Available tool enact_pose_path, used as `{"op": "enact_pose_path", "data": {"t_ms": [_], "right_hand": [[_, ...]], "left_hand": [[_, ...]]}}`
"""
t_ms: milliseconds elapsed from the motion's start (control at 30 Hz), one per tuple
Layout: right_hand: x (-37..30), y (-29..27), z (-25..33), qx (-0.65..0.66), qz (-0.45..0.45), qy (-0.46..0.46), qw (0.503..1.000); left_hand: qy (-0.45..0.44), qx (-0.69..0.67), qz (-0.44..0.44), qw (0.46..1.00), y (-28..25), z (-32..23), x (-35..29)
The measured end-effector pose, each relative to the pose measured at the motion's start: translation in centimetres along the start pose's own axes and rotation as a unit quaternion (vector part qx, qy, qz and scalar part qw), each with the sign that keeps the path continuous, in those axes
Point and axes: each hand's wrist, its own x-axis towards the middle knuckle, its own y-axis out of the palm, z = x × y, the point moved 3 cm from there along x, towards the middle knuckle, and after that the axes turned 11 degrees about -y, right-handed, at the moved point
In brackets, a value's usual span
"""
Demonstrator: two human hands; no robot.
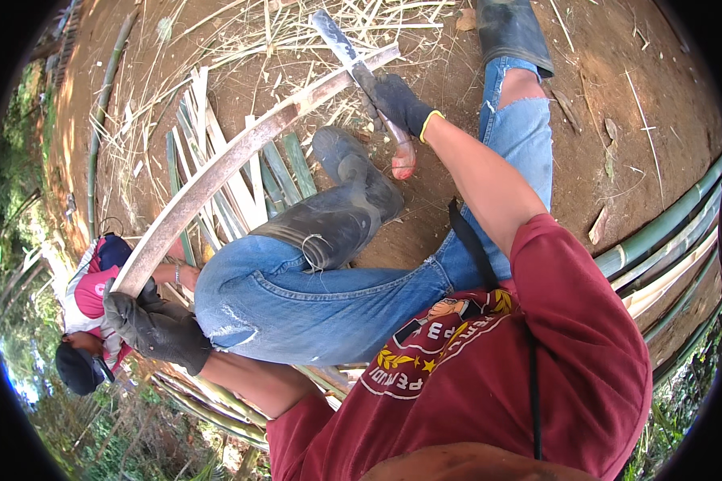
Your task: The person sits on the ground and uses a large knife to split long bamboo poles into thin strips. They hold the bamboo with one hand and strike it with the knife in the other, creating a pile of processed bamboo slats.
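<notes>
My left hand (156,329), in a dark work glove, is closed around the near-left end of a long, pale split bamboo strip (225,170). The strip bends with the wide view, rising past my knee toward the upper middle. Gloved in dark fabric with a yellow cuff, my right hand (403,104) grips a machete (334,37). Its grey blade crosses the strip close to the far end, and its red-tipped handle sticks out below my fist. Whether the blade cuts into the strip or only lies against it, I cannot tell.
Several split bamboo slats (285,168) lie beside my bent leg in a rubber boot (333,228). Thin shavings (281,36) litter the dirt ground. Green bamboo poles (658,236) lie at the right. Another person (88,309) in a pink top and dark cap is at the left.
</notes>
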Motion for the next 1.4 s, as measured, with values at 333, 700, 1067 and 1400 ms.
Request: {"op": "enact_pose_path", "data": {"t_ms": [333,700,1067,1400], "right_hand": [[-0.8,2.4,-0.2,-0.175,0.054,-0.219,0.959],[-0.2,1.9,0.0,-0.247,0.051,-0.143,0.957],[-0.3,1.9,-0.3,-0.245,0.045,-0.071,0.966],[-5.0,8.0,5.8,-0.25,0.072,-0.184,0.948]], "left_hand": [[-0.012,0.012,-0.018,1.0,0.5,-1.2,0.1],[0.151,0.19,-0.01,0.97,0.2,-1.4,0.5],[0.025,0.038,-0.008,0.999,1.2,-1.1,0.3],[0.175,0.143,-0.014,0.974,0.1,-1.3,-0.5]]}}
